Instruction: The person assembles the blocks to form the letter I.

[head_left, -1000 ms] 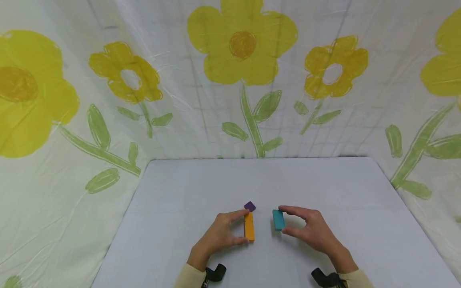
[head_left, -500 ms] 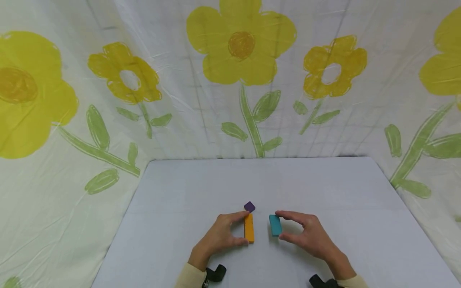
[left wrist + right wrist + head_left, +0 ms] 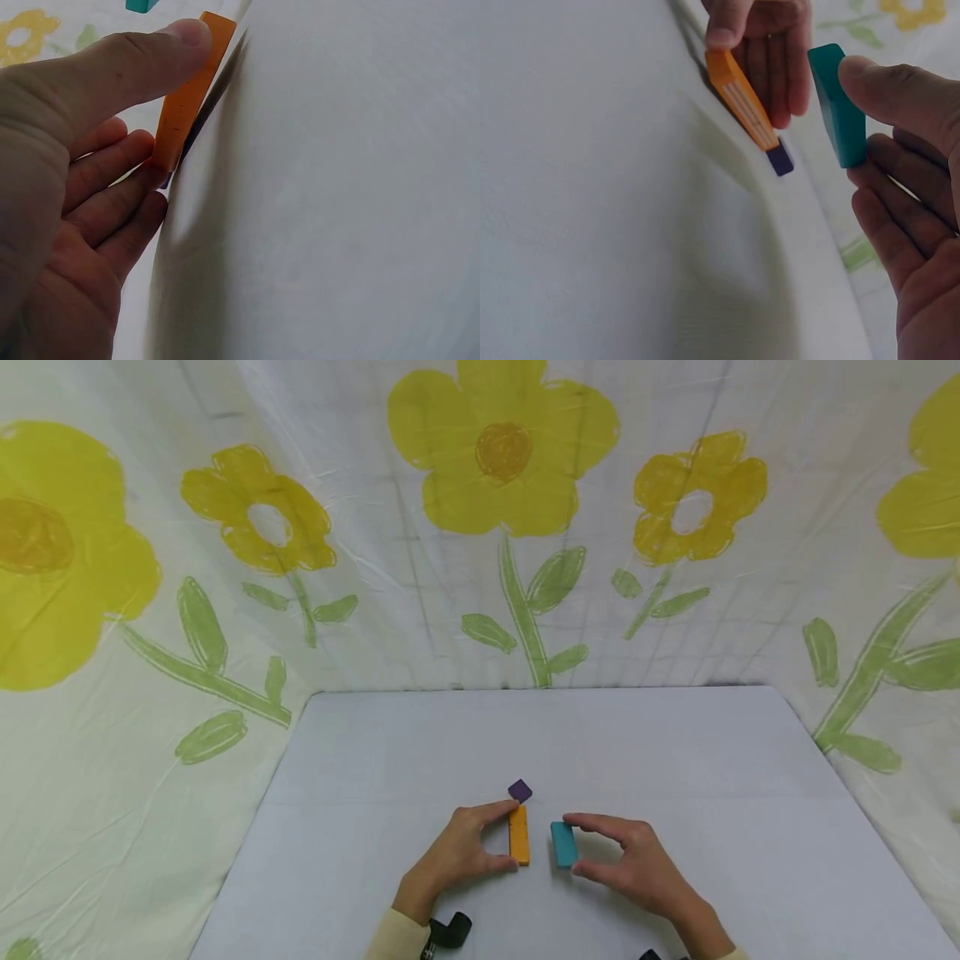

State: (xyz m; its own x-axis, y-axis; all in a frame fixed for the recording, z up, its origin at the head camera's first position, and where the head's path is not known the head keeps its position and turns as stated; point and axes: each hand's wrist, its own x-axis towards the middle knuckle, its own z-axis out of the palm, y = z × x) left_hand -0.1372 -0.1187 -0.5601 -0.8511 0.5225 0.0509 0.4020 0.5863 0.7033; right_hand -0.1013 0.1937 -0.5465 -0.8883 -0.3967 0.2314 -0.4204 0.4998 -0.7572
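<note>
A long orange block (image 3: 519,835) lies on the pale grey table (image 3: 420,743), pinched end to end between the thumb and forefinger of my left hand (image 3: 506,837). Just beyond its far end sits a small purple block (image 3: 520,791). My right hand (image 3: 573,846) pinches a shorter teal block (image 3: 564,844) between thumb and fingers, a narrow gap to the right of the orange one and parallel to it. The right wrist view shows the teal block (image 3: 838,105) in my fingertips (image 3: 870,79), with the orange block (image 3: 742,101) and purple block (image 3: 781,159) beside it. The left wrist view shows my thumb (image 3: 150,60) on the orange block (image 3: 187,97).
A white sheet printed with yellow flowers (image 3: 502,452) hangs behind and around the table. The table's far edge (image 3: 540,689) meets the sheet. Black wrist straps (image 3: 448,931) show at the bottom of the head view.
My right hand has carried the teal block leftward and nearer, closing the gap to the orange block. The left hand, orange block and purple block have stayed put.
</note>
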